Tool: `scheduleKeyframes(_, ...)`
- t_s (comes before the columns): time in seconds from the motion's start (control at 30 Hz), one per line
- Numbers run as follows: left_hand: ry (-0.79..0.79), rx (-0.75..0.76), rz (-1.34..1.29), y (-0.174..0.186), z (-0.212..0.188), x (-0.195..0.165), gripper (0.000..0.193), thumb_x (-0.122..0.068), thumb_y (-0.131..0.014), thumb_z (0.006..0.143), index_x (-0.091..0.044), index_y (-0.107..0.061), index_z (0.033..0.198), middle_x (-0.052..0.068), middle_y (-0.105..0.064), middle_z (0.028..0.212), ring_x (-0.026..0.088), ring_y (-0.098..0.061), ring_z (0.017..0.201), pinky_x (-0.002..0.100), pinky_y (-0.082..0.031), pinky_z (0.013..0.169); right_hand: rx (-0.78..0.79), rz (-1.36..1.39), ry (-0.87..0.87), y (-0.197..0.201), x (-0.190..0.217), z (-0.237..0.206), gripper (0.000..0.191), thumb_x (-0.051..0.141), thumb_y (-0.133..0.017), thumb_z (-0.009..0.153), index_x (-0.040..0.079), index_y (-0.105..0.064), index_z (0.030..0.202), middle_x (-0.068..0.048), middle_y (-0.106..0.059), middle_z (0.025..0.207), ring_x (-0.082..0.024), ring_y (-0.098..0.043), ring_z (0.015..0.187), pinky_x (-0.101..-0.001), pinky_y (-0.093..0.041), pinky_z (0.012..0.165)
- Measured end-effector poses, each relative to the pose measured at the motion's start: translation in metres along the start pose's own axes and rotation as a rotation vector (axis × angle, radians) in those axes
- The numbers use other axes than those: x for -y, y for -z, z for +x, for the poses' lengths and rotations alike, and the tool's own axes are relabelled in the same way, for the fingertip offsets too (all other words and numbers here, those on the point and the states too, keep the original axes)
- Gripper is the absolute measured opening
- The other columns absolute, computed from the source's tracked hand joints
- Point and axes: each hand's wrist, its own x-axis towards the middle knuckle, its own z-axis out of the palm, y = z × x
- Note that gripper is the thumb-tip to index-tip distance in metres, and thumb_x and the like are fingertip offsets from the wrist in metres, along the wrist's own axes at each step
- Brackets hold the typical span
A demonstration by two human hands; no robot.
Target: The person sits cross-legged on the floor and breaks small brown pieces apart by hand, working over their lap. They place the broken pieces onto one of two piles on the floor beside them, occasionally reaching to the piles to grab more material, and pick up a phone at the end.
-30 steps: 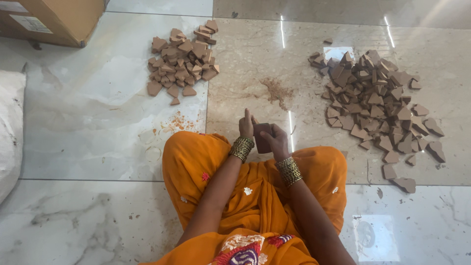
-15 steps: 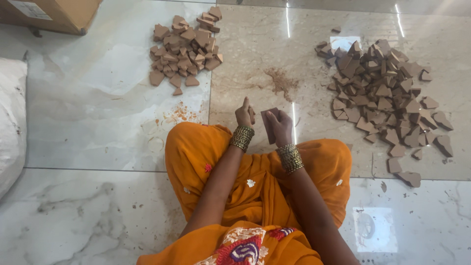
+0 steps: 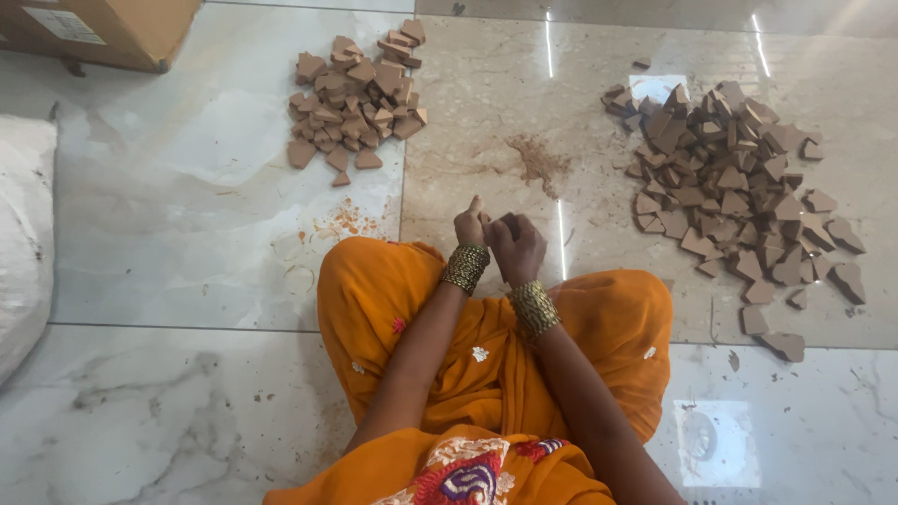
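My left hand (image 3: 470, 225) and my right hand (image 3: 516, 246) are pressed together just above my knees, fingers curled around a small brown clay piece (image 3: 496, 222) that is mostly hidden. Both wrists wear wide gold bangles. I sit cross-legged in an orange garment (image 3: 608, 327) on a marble floor. A pile of light brown clay pieces (image 3: 354, 98) lies far left of my hands. A bigger, darker pile of clay pieces (image 3: 734, 187) spreads out to the right.
A cardboard box (image 3: 103, 28) stands at the top left corner and a white sack (image 3: 23, 243) lies along the left edge. Reddish dust (image 3: 538, 161) marks the floor beyond my hands, with orange crumbs (image 3: 348, 223) near my left knee.
My hands stay together in the same spot over my knees, with only small finger movement. The view has shifted slightly.
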Motion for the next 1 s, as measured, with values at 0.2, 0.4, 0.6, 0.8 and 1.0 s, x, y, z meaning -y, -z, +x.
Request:
scheduleKeyframes(0.2, -0.074, 0.013, 0.134, -0.002, -0.005, -0.004, 0.058, -0.029, -0.062, 0.1, -0.007, -0.047, 0.049, 0.003, -0.043, 0.042, 0.017, -0.037, 0.03, 0.033, -0.029, 0.032, -0.12, -0.083, 0.006, -0.013, 0.009, 0.008, 0.022, 0.025, -0.076, 0.089, 0.004, -0.068, 0.092, -0.016, -0.073, 0.081, -0.035, -0.071, 0.073, -0.0432, -0.054, 0.066)
scheduleKeyframes(0.4, -0.042, 0.004, -0.02, -0.001, 0.001, -0.008, 0.05, -0.027, -0.06, 0.103, -0.009, -0.052, 0.057, 0.001, -0.047, 0.051, 0.013, -0.039, 0.04, 0.03, -0.03, 0.039, -0.046, -0.056, 0.041, -0.011, 0.008, -0.006, 0.018, 0.024, -0.075, 0.09, 0.007, -0.069, 0.089, -0.012, -0.074, 0.08, -0.032, -0.072, 0.073, -0.0425, -0.055, 0.067)
scheduleKeyframes(0.6, -0.235, 0.016, 0.364, -0.009, -0.004, 0.002, 0.049, -0.028, -0.06, 0.099, -0.007, -0.058, 0.055, 0.002, -0.053, 0.049, 0.013, -0.047, 0.043, 0.029, -0.038, 0.042, -0.125, -0.113, 0.087, -0.008, 0.008, 0.019, 0.017, 0.025, -0.075, 0.093, 0.009, -0.07, 0.094, -0.01, -0.075, 0.081, -0.029, -0.072, 0.07, -0.0395, -0.054, 0.064)
scheduleKeyframes(0.8, -0.001, 0.032, -0.116, -0.005, 0.0, -0.006, 0.047, -0.026, -0.064, 0.103, -0.012, -0.05, 0.06, -0.002, -0.045, 0.053, 0.01, -0.038, 0.041, 0.029, -0.028, 0.038, -0.075, -0.125, 0.106, -0.009, 0.009, -0.002, 0.017, 0.027, -0.075, 0.09, 0.011, -0.069, 0.09, -0.009, -0.072, 0.073, -0.028, -0.07, 0.061, -0.0399, -0.053, 0.058)
scheduleKeyframes(1.0, -0.134, 0.036, 0.256, -0.007, -0.012, -0.007, 0.053, -0.031, -0.058, 0.101, -0.006, -0.053, 0.054, 0.001, -0.045, 0.045, 0.013, -0.041, 0.036, 0.031, -0.03, 0.036, -0.139, -0.168, 0.08, -0.011, 0.008, 0.016, 0.022, 0.029, -0.076, 0.092, 0.009, -0.067, 0.088, -0.01, -0.071, 0.072, -0.031, -0.069, 0.063, -0.0423, -0.051, 0.058)
